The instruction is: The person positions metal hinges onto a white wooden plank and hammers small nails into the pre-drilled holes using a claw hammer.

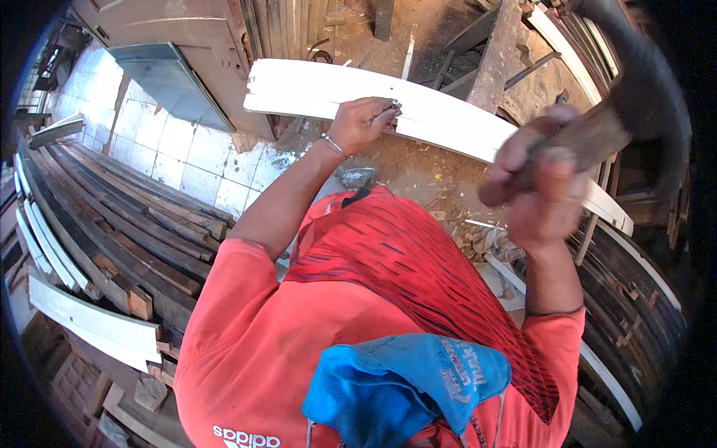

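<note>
My left hand [364, 125] rests on a long white board [314, 84], its thumb and fingers pinched around a small nail [395, 102] whose metal top just shows. To the right, my right hand [544, 183] is raised and closed round the wooden handle of a hammer [597, 138]. The hammer's dark head is smeared by motion at the right rim of the head view. Lengthwise, the board runs from upper left down to the right, passing behind my right hand.
Stacked dark timber [134, 231] lies at the left, near a shorter white board [93, 321]. A brown panelled door [172, 30] stands at the upper left by a glass pane [168, 78]. More planks [635, 321] lie at the right. Wood scraps [485, 243] litter the ground.
</note>
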Demonstrator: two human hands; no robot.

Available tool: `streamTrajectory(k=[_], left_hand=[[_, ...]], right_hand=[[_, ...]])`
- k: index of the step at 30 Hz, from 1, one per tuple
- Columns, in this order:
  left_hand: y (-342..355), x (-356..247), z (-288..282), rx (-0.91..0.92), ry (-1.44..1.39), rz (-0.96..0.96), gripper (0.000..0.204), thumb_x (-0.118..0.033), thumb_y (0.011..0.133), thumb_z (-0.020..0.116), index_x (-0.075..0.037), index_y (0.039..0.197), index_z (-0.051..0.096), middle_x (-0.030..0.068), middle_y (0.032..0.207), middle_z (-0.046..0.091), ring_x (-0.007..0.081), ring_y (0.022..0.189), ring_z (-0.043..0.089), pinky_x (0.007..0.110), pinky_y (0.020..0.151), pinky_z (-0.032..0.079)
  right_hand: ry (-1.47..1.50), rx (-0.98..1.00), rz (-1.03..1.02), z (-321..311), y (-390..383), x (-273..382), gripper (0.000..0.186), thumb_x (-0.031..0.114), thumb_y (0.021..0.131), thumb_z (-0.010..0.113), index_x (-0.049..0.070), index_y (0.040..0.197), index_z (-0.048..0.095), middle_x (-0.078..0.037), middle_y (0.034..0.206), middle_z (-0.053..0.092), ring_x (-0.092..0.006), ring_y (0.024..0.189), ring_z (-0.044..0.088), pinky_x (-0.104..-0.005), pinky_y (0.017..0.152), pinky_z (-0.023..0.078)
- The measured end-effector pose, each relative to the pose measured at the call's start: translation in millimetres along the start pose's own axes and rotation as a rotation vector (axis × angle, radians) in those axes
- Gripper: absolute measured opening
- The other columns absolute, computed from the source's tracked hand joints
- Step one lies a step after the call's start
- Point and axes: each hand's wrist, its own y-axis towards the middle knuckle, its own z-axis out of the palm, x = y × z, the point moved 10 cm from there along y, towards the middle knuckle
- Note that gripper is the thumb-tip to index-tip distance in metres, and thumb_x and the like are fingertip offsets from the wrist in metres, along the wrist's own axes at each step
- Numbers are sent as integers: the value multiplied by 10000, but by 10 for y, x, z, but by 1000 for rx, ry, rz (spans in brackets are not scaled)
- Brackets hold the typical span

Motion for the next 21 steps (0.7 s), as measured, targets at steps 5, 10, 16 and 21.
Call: streamTrajectory(k=[5, 10, 16, 21], left_hand=[[159, 3, -34, 130, 71, -85, 177, -168, 916, 689, -34, 1020, 740, 143, 950, 740, 302, 857, 722, 372, 760, 570], [-21, 40, -55, -31, 9, 13, 161, -174, 928, 672, -31, 970, 735, 154, 925, 726, 309, 859, 714, 376, 763, 564], [20, 41, 69, 92, 88, -53, 204, -214, 910, 693, -45, 1010, 749, 116, 940, 743, 289, 856, 718, 372, 774, 573], [10, -20, -76, -23, 66, 40, 173, -199, 906, 699, -52, 981, 748, 113, 930, 743, 291, 848, 717, 377, 762, 569]], right_hand=[[-650, 593, 550, 283, -100, -978, 499, 444, 1025, 540, -28, 1188, 545, -79, 783, 618, -155, 705, 596, -337, 656, 481], [-136, 99, 245, -4, 296, 58, 471, 422, 1024, 545, -17, 1189, 592, -76, 779, 614, -109, 663, 582, -249, 585, 444], [-597, 504, 372, 375, -127, -822, 491, 387, 1016, 572, -59, 1221, 582, -152, 837, 628, -212, 756, 630, -363, 698, 505], [-175, 193, 402, 122, 275, -247, 425, 324, 1019, 590, 7, 1299, 552, -72, 784, 576, -97, 596, 528, -263, 507, 422]])
